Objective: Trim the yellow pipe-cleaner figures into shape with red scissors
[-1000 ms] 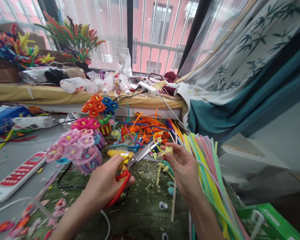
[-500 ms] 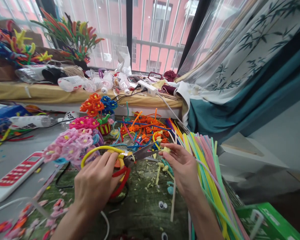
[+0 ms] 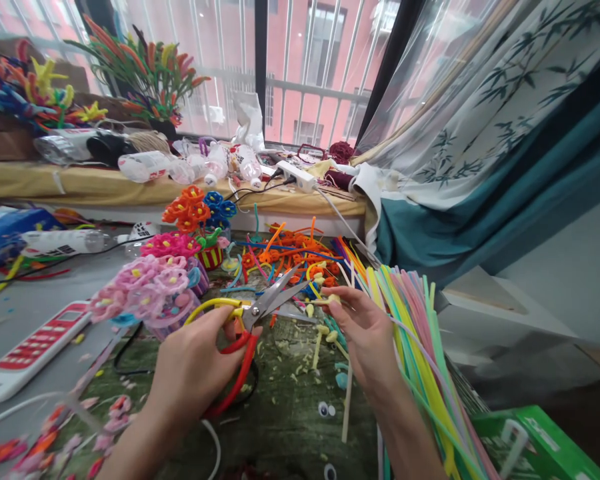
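Yellow piece (image 3: 333,299) pinched in fingertips of right hand (image 3: 364,328), axis roughly left-right, left end just beside parted blades of scissors (image 3: 255,312), handles gripped by curled left hand (image 3: 193,353)

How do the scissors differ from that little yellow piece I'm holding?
The scissors are far larger than the yellow piece. The scissors have grey blades and red and yellow handles; the yellow piece is pale. The scissors sit open in the left hand; the yellow piece is pinched in the right hand. Both are held.
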`<state>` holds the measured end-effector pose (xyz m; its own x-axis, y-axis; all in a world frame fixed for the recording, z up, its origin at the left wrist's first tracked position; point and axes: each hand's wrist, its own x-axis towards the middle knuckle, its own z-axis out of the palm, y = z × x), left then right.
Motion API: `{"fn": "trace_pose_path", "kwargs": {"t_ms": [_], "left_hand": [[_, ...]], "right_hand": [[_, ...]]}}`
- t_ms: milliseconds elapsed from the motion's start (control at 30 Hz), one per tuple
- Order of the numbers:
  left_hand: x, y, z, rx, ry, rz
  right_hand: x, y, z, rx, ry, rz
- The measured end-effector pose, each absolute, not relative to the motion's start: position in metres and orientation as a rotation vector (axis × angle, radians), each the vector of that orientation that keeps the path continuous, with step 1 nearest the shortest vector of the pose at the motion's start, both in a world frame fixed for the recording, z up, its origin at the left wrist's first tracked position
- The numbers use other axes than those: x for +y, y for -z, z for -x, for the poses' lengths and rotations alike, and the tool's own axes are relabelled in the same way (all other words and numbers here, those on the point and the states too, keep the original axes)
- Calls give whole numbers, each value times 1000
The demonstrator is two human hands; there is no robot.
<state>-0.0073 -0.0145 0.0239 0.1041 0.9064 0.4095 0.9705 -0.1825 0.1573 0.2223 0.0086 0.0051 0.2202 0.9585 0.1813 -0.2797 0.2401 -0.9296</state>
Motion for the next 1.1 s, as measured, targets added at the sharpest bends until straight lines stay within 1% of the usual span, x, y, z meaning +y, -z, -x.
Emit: {"fn": "trace_pose_path", "kwargs": {"t_ms": [133,300,733,1100], "left_hand": [[-12,-19,6,-1827,465,2251],[-11,-15,8,-1762,356,2333],[-8,-14,12,-1790,320,2401],[-7,-14,18,-1730,382,2357]], "right_hand": [[10,-3,-223,-998,-1042,898],[10,-3,-223,-1009,-1033,887],[7,-13,-221,-837,-1174,806],[5,-13,-222,-736,-1295,769]]}}
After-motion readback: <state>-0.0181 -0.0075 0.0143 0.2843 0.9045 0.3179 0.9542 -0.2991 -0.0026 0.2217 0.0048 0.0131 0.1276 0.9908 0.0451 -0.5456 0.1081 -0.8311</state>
